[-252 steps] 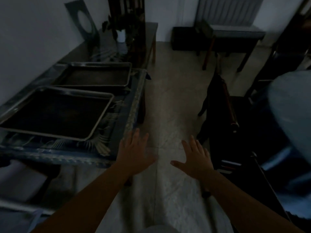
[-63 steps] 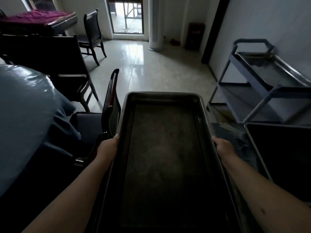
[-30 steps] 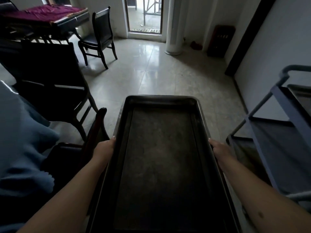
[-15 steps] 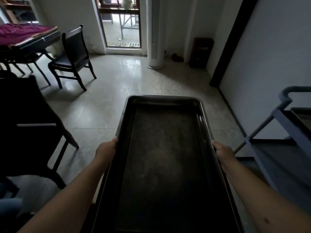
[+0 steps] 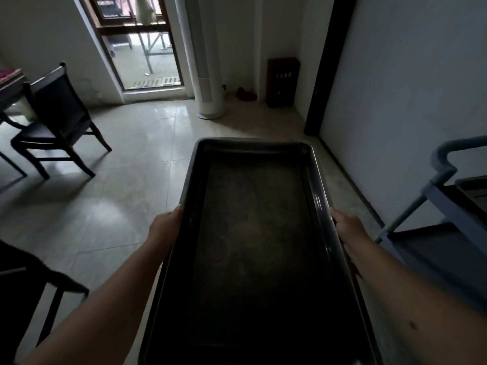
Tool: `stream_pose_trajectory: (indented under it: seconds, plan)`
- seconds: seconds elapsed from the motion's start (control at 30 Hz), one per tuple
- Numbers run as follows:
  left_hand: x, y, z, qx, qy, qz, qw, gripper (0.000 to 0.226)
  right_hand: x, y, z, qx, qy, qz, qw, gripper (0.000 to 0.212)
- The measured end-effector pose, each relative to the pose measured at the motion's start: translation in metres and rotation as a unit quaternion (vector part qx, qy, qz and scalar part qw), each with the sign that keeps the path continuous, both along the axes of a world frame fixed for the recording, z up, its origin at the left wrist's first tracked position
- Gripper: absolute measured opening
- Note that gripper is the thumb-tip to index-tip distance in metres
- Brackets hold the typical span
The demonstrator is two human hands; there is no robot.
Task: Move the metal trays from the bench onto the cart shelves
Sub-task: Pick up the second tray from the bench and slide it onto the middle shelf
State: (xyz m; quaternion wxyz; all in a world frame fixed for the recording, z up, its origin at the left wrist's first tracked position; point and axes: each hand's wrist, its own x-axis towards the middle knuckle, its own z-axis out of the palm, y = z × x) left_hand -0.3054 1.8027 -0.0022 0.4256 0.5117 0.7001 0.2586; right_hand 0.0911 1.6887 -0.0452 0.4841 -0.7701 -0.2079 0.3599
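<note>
Doorway (image 5: 142, 46) nearer; tray (image 5: 253, 233) unchanged in both hands; cart (image 5: 448, 206) rightward.

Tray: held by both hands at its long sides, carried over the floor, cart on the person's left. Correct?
Not quite. The head view shows the cart on the person's right, not left. The rest holds: the left hand and right hand grip the long sides of the tray over the floor.

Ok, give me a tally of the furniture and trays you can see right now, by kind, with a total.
Metal tray: 1
Cart: 1
Chair: 1, plus part of a dark one at lower left
Table: 1, only its edge showing
Total: 5
</note>
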Motion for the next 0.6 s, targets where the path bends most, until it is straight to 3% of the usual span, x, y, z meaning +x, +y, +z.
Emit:
stream_pose_trajectory:
  seconds: [0.13, 0.37, 0.6]
  plan:
    - [0.03, 0.044, -0.006, -0.008, -0.008, -0.038, 0.999, 0.054, 0.023, 0.021, 0.002, 0.001, -0.007, -0.047, 0.999, 0.026]
    - [0.098, 0.128, -0.015, -0.033, 0.021, -0.162, 0.986, 0.054, 0.04, 0.017, -0.007, -0.023, -0.012, -0.166, 0.986, 0.04]
    - [0.181, 0.182, -0.014, -0.052, 0.032, -0.368, 0.928, 0.054, 0.007, -0.044, -0.013, -0.043, 0.032, -0.345, 0.937, 0.032]
